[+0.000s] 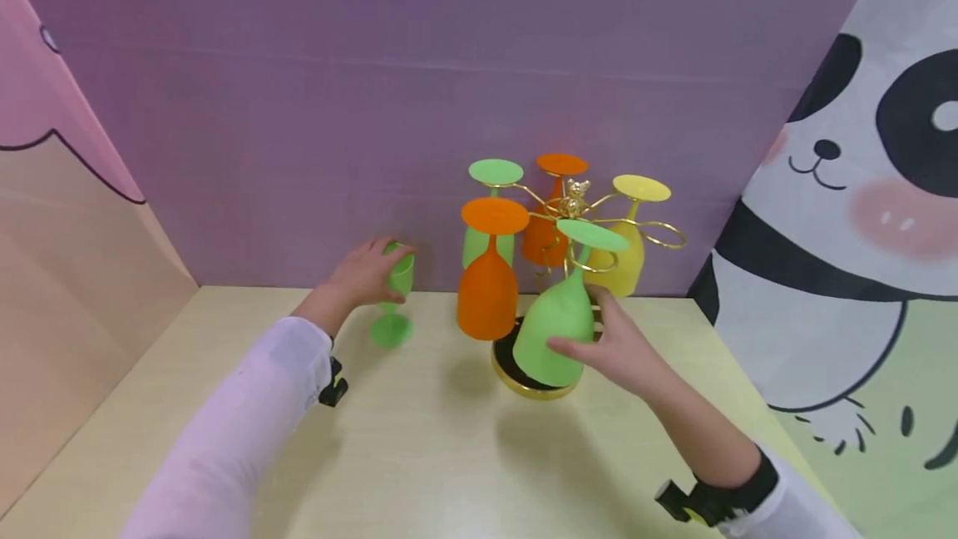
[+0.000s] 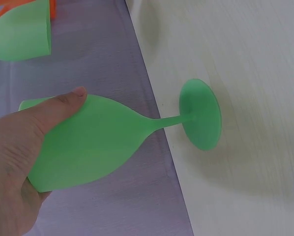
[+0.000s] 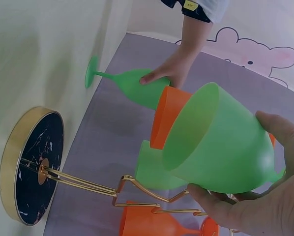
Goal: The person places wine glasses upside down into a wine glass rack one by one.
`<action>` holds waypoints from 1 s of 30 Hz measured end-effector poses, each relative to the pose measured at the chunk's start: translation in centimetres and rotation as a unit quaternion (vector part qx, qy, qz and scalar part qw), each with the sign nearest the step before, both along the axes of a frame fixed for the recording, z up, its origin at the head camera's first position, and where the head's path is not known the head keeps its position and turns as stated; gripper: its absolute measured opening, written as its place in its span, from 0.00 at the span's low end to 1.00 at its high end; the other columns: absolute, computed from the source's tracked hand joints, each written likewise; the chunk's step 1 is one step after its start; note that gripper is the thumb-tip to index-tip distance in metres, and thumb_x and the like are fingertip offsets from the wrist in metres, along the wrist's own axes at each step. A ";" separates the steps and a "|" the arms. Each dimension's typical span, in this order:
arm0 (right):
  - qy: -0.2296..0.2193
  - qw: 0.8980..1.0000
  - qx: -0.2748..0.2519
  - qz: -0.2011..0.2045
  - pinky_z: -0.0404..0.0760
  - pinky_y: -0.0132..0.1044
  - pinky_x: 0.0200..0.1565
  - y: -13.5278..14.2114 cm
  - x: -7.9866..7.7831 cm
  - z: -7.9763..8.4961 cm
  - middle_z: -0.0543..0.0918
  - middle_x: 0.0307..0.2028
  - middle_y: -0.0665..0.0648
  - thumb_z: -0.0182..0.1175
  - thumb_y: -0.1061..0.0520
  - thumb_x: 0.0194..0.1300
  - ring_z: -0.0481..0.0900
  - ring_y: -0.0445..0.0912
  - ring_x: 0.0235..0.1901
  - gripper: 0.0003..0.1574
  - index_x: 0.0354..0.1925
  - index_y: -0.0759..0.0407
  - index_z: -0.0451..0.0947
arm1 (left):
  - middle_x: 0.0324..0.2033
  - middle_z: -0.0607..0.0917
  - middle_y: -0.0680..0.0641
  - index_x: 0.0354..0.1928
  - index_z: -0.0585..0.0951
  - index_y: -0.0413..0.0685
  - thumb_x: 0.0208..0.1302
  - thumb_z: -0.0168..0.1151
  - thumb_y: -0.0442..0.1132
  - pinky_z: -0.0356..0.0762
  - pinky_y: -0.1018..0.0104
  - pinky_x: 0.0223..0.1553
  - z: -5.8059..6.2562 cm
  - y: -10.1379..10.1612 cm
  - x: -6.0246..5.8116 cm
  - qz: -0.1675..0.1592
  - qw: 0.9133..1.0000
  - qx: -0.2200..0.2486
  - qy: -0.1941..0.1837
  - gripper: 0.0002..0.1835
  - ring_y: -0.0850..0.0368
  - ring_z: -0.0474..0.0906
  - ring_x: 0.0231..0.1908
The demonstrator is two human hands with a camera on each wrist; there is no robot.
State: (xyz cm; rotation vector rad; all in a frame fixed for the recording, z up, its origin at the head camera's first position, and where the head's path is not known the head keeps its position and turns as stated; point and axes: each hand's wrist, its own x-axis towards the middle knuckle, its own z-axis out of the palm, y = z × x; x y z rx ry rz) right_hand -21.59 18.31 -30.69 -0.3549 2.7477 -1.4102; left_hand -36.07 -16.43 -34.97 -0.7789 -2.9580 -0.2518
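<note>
At the back left of the table, my left hand (image 1: 364, 273) grips the bowl of a green goblet (image 2: 102, 137). This goblet is upright, its foot on or just above the tabletop; I cannot tell which. My right hand (image 1: 624, 349) holds a second green goblet (image 1: 555, 327) by its bowl, thumb on one side and fingers on the other. That goblet is upside down and tilted, its foot and stem at a front loop of the gold goblet rack (image 1: 572, 205). In the right wrist view its open mouth faces the rack's round base (image 3: 39, 167).
Also upside down on the rack are a front orange goblet (image 1: 488, 298), a rear orange goblet (image 1: 540, 239), a green goblet (image 1: 479, 248) and a yellow goblet (image 1: 629, 260). One right-hand loop (image 1: 666, 234) bears no goblet. A purple cloth (image 1: 299, 148) hangs behind the table.
</note>
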 end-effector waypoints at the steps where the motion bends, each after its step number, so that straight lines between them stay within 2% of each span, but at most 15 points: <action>1: 0.001 1.000 -0.001 0.001 0.76 0.53 0.49 0.0 0.1 0.0 0.58 0.61 0.68 0.67 0.44 0.51 0.64 0.63 0.56 0.58 0.67 0.63 0.44 | 0.65 0.57 0.36 0.66 0.60 0.56 0.46 0.70 0.50 0.53 0.40 0.63 0.0 0.0 0.0 0.001 1.000 0.000 0.000 0.45 0.37 0.51 0.63; 7: 0.028 1.000 -0.009 0.004 0.74 0.54 0.52 0.0 0.5 -0.3 0.59 0.60 0.67 0.68 0.46 0.50 0.64 0.60 0.56 0.59 0.67 0.63 0.44 | 0.65 0.57 0.37 0.66 0.59 0.56 0.46 0.70 0.50 0.54 0.40 0.62 0.0 -0.1 0.0 0.003 1.000 -0.005 0.000 0.45 0.36 0.51 0.63; 13: 0.055 0.998 0.005 0.000 0.68 0.56 0.57 0.2 0.9 -0.7 0.59 0.61 0.68 0.68 0.47 0.51 0.60 0.59 0.58 0.56 0.65 0.66 0.47 | 0.65 0.58 0.36 0.66 0.60 0.57 0.46 0.71 0.51 0.55 0.39 0.61 0.2 0.0 0.1 0.003 1.000 -0.010 -0.001 0.45 0.36 0.52 0.63; 30: 0.072 0.997 0.006 -0.008 0.68 0.57 0.57 0.4 1.2 -1.6 0.56 0.64 0.66 0.68 0.46 0.51 0.60 0.58 0.58 0.59 0.67 0.64 0.44 | 0.65 0.57 0.36 0.67 0.59 0.56 0.46 0.71 0.50 0.55 0.37 0.61 0.1 -0.1 0.0 0.005 1.000 -0.007 -0.003 0.45 0.35 0.51 0.63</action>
